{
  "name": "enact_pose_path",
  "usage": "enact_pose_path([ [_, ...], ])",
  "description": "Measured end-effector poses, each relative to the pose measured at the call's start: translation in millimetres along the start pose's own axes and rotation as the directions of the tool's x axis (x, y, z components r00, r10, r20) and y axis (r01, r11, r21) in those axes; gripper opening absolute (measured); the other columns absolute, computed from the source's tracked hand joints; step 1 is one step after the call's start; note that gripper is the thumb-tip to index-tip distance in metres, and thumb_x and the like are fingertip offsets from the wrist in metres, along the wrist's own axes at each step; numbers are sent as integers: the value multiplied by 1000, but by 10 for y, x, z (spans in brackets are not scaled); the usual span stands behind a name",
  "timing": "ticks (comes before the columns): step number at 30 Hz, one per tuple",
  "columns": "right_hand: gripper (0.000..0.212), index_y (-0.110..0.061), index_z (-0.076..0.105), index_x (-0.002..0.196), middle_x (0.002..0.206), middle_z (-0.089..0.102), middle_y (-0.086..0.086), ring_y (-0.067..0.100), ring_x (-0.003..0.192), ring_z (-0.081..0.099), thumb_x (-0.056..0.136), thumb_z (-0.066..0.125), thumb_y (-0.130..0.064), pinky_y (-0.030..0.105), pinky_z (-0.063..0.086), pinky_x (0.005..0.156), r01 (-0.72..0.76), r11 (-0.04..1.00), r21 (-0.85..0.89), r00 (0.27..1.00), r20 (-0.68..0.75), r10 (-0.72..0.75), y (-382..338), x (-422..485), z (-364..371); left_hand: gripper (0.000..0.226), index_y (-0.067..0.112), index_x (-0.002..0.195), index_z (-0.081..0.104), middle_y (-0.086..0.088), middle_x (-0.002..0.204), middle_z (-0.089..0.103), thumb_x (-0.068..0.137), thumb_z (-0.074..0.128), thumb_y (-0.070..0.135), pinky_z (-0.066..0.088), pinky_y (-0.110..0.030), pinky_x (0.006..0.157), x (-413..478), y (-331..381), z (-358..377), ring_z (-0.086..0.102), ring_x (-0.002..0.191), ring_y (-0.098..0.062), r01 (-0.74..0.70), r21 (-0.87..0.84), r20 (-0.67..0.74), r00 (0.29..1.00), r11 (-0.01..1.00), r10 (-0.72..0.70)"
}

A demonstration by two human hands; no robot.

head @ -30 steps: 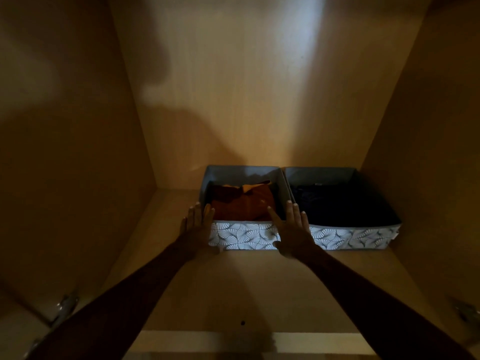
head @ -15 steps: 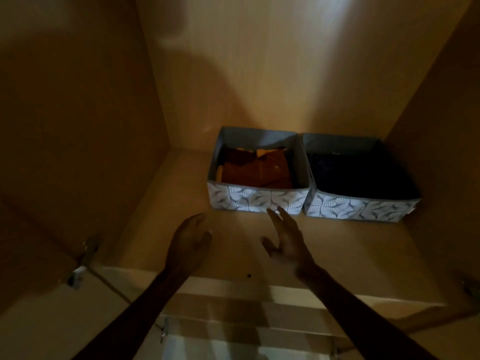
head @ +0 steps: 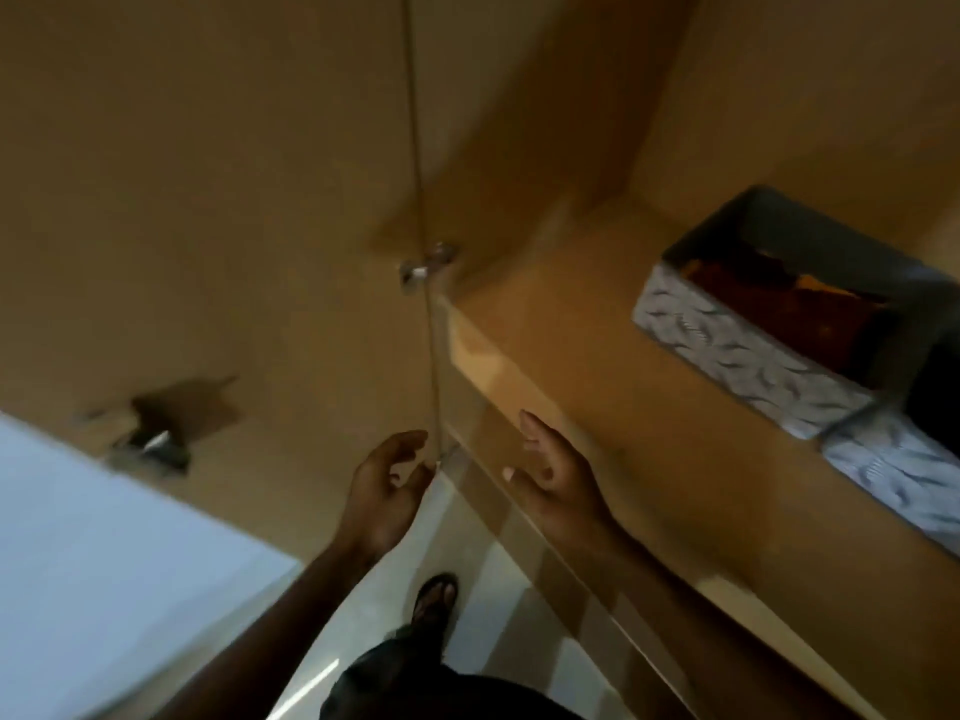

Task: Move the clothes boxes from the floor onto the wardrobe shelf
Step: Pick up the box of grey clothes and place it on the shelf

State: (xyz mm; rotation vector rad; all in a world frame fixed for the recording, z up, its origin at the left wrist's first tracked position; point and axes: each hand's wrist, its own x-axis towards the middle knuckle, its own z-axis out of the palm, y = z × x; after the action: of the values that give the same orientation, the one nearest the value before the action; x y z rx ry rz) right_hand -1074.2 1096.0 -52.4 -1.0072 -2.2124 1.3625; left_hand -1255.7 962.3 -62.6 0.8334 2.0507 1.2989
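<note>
Asking quick: where are the orange-clothes box [head: 748, 350] and the dark-clothes box [head: 893, 475], and what are the hands up to?

Reply: both sit on the wardrobe shelf [head: 587, 366], side by side and pressed together, the dark one cut off by the frame edge. The fronts have a grey-white leafy print, too blurry to read any lettering. The left hand [head: 384, 491] and right hand [head: 556, 480] hang by the shelf's front edge, fingers loosely curled, holding nothing. A door hinge [head: 426, 262] is left of the shelf, a sandalled foot [head: 434, 600] below.
</note>
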Motion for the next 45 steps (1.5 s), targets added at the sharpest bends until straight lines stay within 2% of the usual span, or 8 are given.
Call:
enact_pose_path([
  [6, 67, -34, 33, 144, 141, 49, -10, 4, 120, 51, 84, 61, -34, 41, 51, 97, 83, 996, -44, 940, 337, -64, -60, -329, 750, 28, 26, 119, 63, 13, 114, 66, 91, 63, 25, 52, -34, 89, -1227, -585, -430, 61, 107, -2, 200, -80, -332, 918, 977, -215],
  [12, 66, -32, 33, 145, 135, 52, -9, 4, 114, 53, 87, 63, -30, 30, 48, 93, 175, 984, -32, 800, 588, -123, -306, -800, 1525, 25, 25, 113, 64, 13, 109, 68, 90, 64, 18, 54, -34, 86, -2445, -1044, -771, 62, 102, 2, 354, -176, -527, 755, 919, -391],
  [15, 65, -31, 33, 145, 133, 52, -10, 2, 112, 54, 87, 63, -31, 28, 47, 92, 214, 977, -18, 720, 679, -145, -459, -1052, 1952, 27, 21, 116, 65, 11, 110, 68, 89, 65, 18, 52, -27, 83, -3026, -1232, -912, 62, 101, 2, 403, -224, -607, 655, 887, -450],
  [18, 66, -32, 33, 145, 132, 52, -12, 2, 112, 54, 87, 63, -32, 27, 47, 91, 257, 966, -7, 619, 769, -159, -686, -1335, 2447, 27, 24, 116, 64, 13, 110, 68, 89, 64, 22, 52, -30, 85, -3571, -1458, -1117, 63, 102, 0, 426, -269, -660, 571, 864, -488],
  [27, 65, -31, 34, 145, 129, 55, -10, 4, 110, 56, 87, 63, -30, 19, 45, 84, 364, 931, 19, 385, 907, -169, -1320, -2222, 3809, 27, 30, 119, 59, 13, 114, 64, 93, 59, 23, 49, -27, 90, -4906, -2059, -1904, 60, 107, -4, 462, -409, -722, 365, 787, -588],
  [33, 63, -33, 32, 145, 130, 54, -9, 3, 110, 56, 89, 62, -29, 31, 54, 90, 428, 903, 33, 264, 951, -159, -1650, -2629, 4751, 32, 22, 126, 58, 9, 116, 62, 94, 57, 21, 46, -16, 82, -5407, -2483, -2471, 59, 106, -8, 443, -507, -732, 231, 740, -640],
  [41, 61, -32, 36, 144, 130, 56, -9, 2, 107, 56, 89, 61, -29, 21, 51, 84, 555, 831, -33, 108, 994, -32, -1852, -2376, 6262, 31, 22, 125, 59, 8, 115, 63, 94, 56, 24, 45, -19, 83, -5262, -3262, -3210, 58, 103, -4, 431, -658, -660, 64, 617, -748],
  [45, 58, -31, 37, 143, 132, 56, -6, 5, 108, 56, 90, 60, -27, 25, 50, 89, 639, 765, -79, 46, 997, 64, -1672, -2004, 7309, 33, 22, 127, 57, 8, 116, 61, 94, 55, 23, 44, -21, 86, -4791, -3984, -3583, 57, 102, -4, 435, -738, -569, 9, 516, -822],
])
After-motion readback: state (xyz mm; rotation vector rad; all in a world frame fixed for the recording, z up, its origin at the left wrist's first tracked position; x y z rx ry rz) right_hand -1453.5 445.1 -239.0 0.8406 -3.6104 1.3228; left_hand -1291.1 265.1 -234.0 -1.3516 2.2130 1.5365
